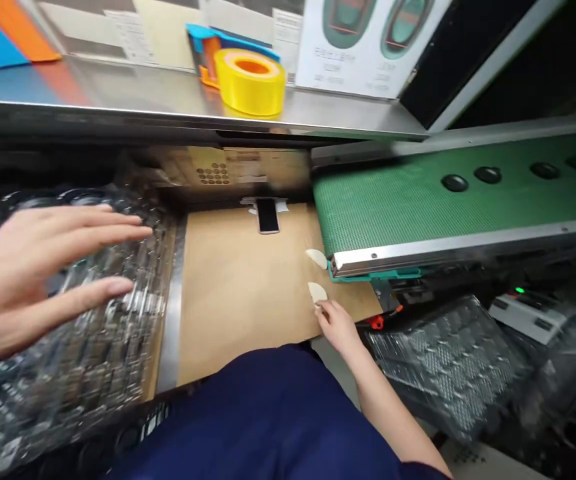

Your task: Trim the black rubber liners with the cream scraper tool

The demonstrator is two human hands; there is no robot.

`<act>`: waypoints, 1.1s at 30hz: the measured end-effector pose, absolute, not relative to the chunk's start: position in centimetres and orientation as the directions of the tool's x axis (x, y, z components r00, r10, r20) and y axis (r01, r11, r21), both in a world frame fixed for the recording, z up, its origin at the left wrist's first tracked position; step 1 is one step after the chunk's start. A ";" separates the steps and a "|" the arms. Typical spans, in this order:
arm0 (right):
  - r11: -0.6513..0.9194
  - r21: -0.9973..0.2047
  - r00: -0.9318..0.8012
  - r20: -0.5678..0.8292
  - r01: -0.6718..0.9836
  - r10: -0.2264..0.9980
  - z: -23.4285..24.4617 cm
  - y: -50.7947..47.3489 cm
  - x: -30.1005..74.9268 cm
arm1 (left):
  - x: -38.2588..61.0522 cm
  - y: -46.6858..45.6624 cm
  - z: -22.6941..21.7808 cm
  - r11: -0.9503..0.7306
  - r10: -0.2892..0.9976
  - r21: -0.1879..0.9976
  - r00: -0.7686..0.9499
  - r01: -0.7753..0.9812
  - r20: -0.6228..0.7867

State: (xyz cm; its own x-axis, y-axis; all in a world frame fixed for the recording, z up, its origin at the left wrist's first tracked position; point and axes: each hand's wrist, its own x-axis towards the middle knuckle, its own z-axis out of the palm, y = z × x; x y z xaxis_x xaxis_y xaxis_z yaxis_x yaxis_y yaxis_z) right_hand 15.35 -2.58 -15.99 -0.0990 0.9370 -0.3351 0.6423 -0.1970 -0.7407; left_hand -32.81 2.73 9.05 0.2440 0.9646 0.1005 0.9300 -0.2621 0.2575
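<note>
Right-hand fingers [330,309] touch the nearer pale piece [317,291] at one end.

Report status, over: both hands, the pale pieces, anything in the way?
Left hand open, over clear plastic trays. Right hand at nearer pale piece, grip unclear. Farther pale piece by corner of green conveyor. Phone on brown board, apart from both hands.

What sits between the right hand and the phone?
In the head view, a pale piece is at the right hand's fingertips; past it, only brown board shows up to the phone.
</note>
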 end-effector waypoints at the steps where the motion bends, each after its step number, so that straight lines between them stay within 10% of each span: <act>1: -0.168 -0.730 -0.076 -0.289 0.663 0.954 -16.3 -1.8 15.0 | -31.2 2.8 9.0 -0.362 0.932 0.274 0.340 0.891 0.128; 9: -0.058 -0.760 -0.127 -0.183 0.647 0.975 -18.7 -0.8 16.1 | -19.8 3.5 10.2 -0.583 0.803 0.312 0.590 0.750 0.084; 20: -0.287 -0.908 -0.177 -0.351 0.306 0.920 -18.9 -4.6 25.3 | -2.5 9.5 11.7 -0.716 0.646 0.384 0.761 0.582 0.051; 33: -0.303 -0.949 0.027 -0.301 0.090 0.953 -17.2 -6.2 37.1 | 25.2 25.8 6.3 -0.589 0.786 0.486 0.599 0.646 0.157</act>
